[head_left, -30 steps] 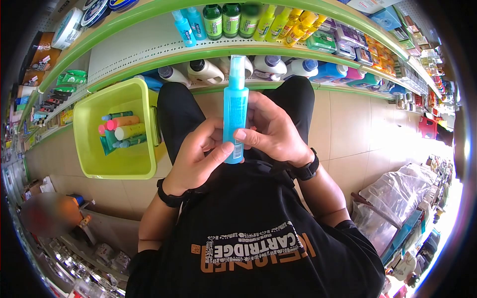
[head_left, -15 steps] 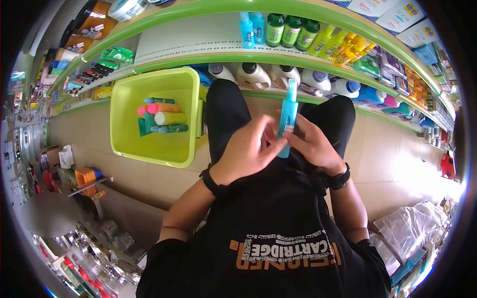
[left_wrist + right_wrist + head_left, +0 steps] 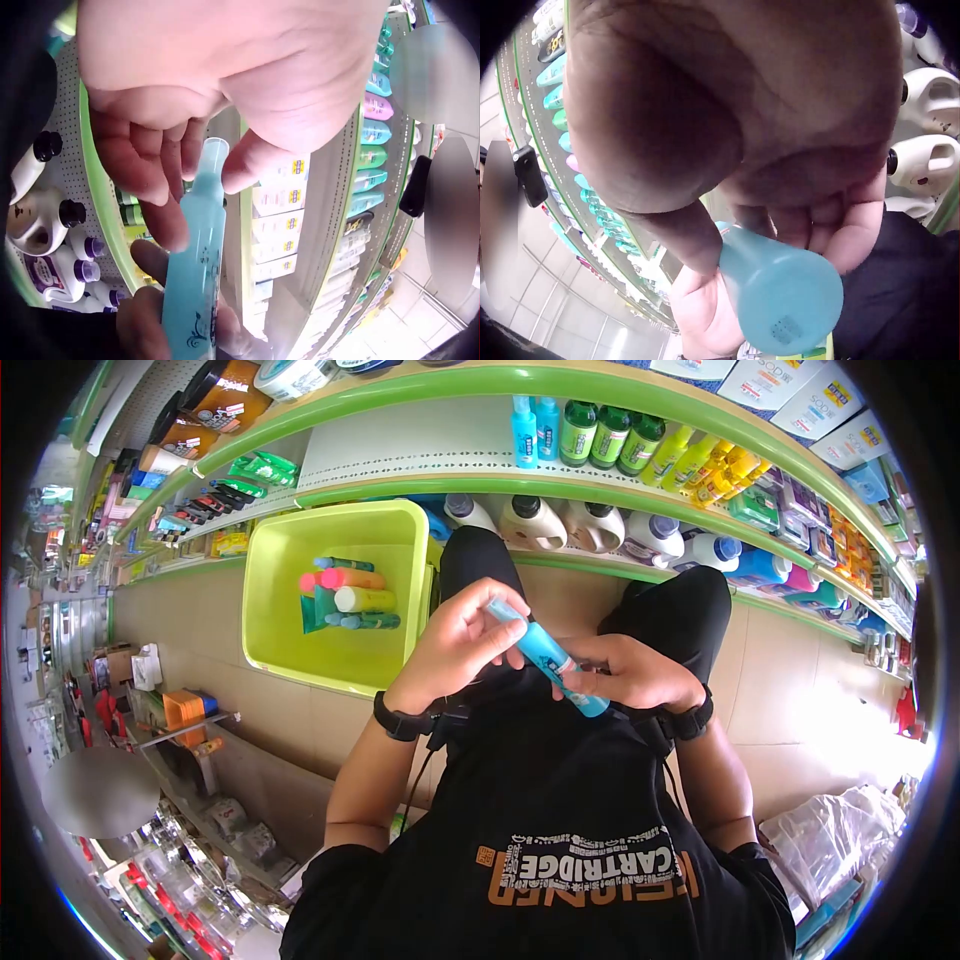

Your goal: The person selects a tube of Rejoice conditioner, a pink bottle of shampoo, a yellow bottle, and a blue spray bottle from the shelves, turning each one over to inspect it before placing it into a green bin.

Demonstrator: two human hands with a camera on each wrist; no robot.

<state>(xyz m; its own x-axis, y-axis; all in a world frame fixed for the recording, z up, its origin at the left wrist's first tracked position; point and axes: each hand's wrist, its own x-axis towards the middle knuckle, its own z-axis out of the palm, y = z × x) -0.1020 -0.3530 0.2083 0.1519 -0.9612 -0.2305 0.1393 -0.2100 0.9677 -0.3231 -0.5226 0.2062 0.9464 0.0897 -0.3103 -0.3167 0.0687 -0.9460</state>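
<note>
A blue bottle [image 3: 545, 655] with a clear cap lies slanted between both hands above the lap, its cap end toward the upper left. The left hand [image 3: 463, 645] pinches the cap end between thumb and fingers. Around the lower body of the bottle the right hand [image 3: 640, 672] is curled. In the left wrist view the bottle [image 3: 196, 270] has its cap up, next to the left thumb. The right wrist view shows the base of the bottle [image 3: 787, 300] facing the camera, with the right hand [image 3: 735, 127] gripping it.
A yellow-green basket [image 3: 262, 600] holding several tubes and bottles stands on the floor at the left. Ahead, a shelf [image 3: 400, 445] carries blue, green and yellow bottles, with large jugs [image 3: 535, 520] below it. Plastic-wrapped goods [image 3: 835, 840] lie at the right.
The bottle has gone from upright to slanted, its cap now toward the left. The left hand has moved from the lower body up to the cap end. The head view has shifted left.
</note>
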